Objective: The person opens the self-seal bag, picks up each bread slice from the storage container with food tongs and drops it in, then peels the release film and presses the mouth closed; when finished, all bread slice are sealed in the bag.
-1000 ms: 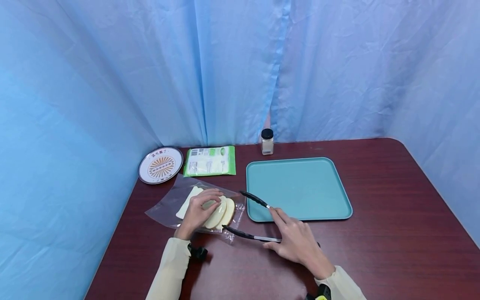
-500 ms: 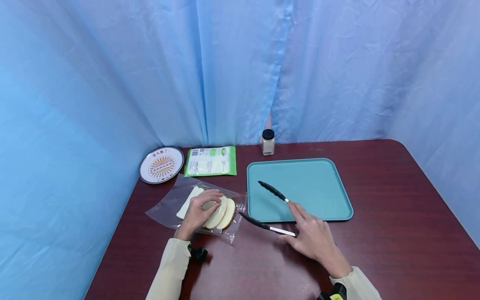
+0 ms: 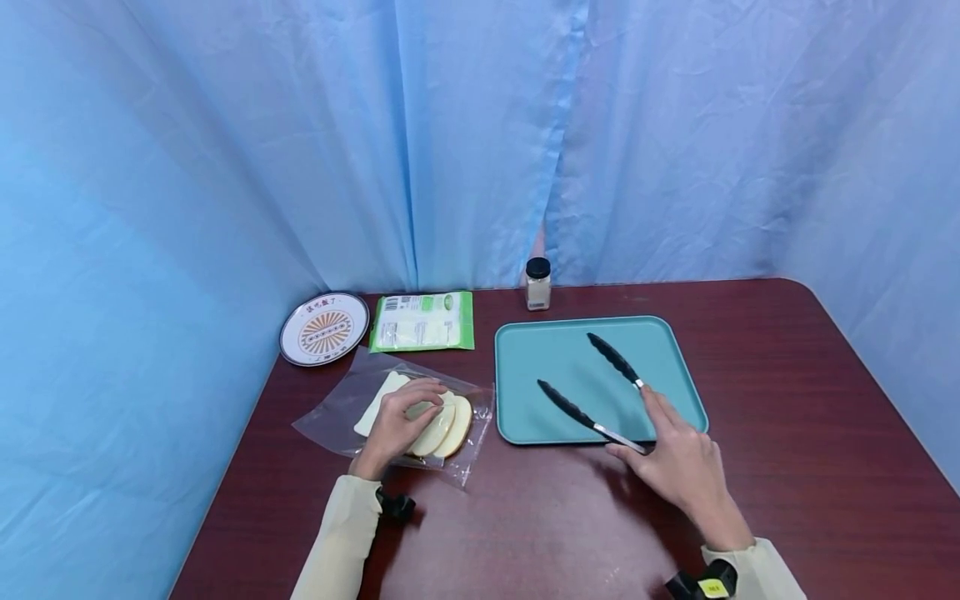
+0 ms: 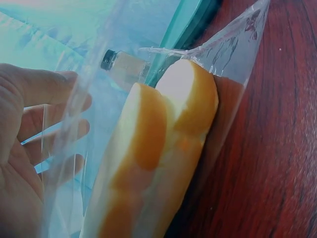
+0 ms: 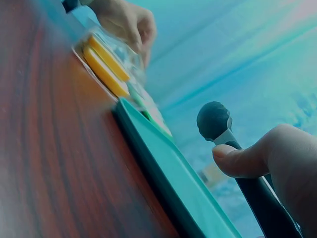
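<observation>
My left hand (image 3: 397, 429) is over a clear plastic bag (image 3: 330, 417) and holds up its film with thumb and fingers. Inside lie round-ended bread slices (image 3: 457, 427), their brown crust showing in the left wrist view, and a flat white slice (image 3: 381, 402), partly hidden by the hand. My right hand (image 3: 686, 467) grips black-tipped tongs (image 3: 566, 402) over the front of the teal tray (image 3: 525, 342). The tongs' arms are spread, with nothing between their tips. In the right wrist view the thumb (image 5: 242, 161) presses along one tong arm.
Behind the bag are a white patterned plate (image 3: 300, 333) and a green-and-white packet (image 3: 420, 322). A small black-capped jar (image 3: 537, 285) stands behind the tray. Blue curtains (image 3: 480, 150) enclose the dark red table (image 3: 787, 400).
The right hand has carried the spread tongs rightward, from beside the bread to above the tray. The left hand and the bag have stayed in place.
</observation>
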The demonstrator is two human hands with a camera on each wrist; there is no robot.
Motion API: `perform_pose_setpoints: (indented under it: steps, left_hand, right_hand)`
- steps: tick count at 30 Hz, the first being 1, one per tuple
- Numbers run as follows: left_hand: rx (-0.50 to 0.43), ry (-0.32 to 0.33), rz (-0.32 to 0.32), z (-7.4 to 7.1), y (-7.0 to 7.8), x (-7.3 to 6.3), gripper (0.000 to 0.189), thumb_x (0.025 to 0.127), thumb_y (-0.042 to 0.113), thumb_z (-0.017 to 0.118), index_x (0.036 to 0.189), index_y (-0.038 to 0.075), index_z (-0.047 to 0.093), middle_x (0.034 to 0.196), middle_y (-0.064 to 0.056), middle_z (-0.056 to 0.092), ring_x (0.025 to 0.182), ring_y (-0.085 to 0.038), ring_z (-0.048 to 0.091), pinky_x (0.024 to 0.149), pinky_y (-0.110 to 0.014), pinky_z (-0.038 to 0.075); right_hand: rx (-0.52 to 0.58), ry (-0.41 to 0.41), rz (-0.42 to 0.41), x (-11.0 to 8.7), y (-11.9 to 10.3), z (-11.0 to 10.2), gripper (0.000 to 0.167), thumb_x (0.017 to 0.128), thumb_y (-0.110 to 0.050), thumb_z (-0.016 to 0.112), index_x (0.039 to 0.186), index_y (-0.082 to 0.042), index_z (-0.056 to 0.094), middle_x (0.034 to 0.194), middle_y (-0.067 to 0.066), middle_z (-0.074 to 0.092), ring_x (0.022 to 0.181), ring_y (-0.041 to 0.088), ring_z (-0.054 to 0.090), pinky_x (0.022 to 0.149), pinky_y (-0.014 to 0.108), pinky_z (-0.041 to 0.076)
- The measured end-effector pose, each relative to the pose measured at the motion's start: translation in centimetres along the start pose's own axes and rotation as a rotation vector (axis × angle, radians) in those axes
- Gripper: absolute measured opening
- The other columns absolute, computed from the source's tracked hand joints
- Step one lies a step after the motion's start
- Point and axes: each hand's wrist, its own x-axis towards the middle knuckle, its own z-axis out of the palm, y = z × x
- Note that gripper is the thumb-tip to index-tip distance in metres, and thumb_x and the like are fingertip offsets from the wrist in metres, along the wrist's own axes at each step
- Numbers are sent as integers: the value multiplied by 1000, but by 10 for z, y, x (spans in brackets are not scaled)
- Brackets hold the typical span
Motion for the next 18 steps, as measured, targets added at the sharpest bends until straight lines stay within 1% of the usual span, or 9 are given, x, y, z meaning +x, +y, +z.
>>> perform_pose_setpoints:
  steps: [5,7,9,11,14,15,17,18]
  left_hand:
    - [-4,-8,-9,0,-1,0,10,79,-7,77,87,-2,76,106,-16,77,108,-36,70,103,-27,54]
    - [-6,-8,-17,0,0,0,9,79,-7,77,87,-2,76,106,-16,77,108,-36,70,104,-27,53]
    - [-6,-7,-17,0,0,0,9,80,-7,77,87,-2,76,106,-16,77,108,-36,70,103,-30,54]
    - [1,-1,-7,1,0,0,10,80,-7,77,88,-2,76,106,-16,77,108,-37,70,101,-36,56]
    - [3,5,-5,2,0,0,10,80,-7,77,88,-1,77,106,-15,77,108,-36,70,98,-44,56]
    - [4,6,-3,2,-1,0,10,80,-7,77,88,-1,77,106,-15,77,108,-36,70,97,-46,56]
    - [3,6,-5,2,0,0,10,80,-7,77,87,-1,77,105,-15,77,109,-35,70,97,-49,55]
    - [1,5,-8,2,0,0,10,79,-7,78,87,-1,77,106,-15,77,109,-35,70,97,-49,55]
  right_hand:
    - [13,1,103,-1,17,-9,103,63,-48,90,148,-8,47,137,25,60,37,19,41,36,31,31]
    - [13,6,137,-2,24,-11,103,64,-49,89,149,-8,47,137,25,60,41,26,48,36,36,35]
    - [15,1,173,-2,29,-14,104,66,-49,88,150,-7,45,138,24,59,47,36,54,38,42,40]
    - [15,-8,201,-2,35,-15,104,68,-51,87,151,-7,43,139,24,58,58,46,60,42,50,44]
    - [12,-20,245,-4,42,-17,103,71,-52,84,153,-7,40,140,26,56,72,53,62,46,54,46]
    - [6,-25,266,-4,44,-17,104,72,-53,84,154,-8,38,140,27,56,73,54,62,45,53,45]
    - [-1,-34,313,-5,49,-18,106,73,-53,83,156,-8,35,142,28,54,68,50,61,42,48,42]
    - [-6,-41,341,-6,52,-18,106,73,-54,83,156,-8,34,143,28,54,69,50,61,41,45,40]
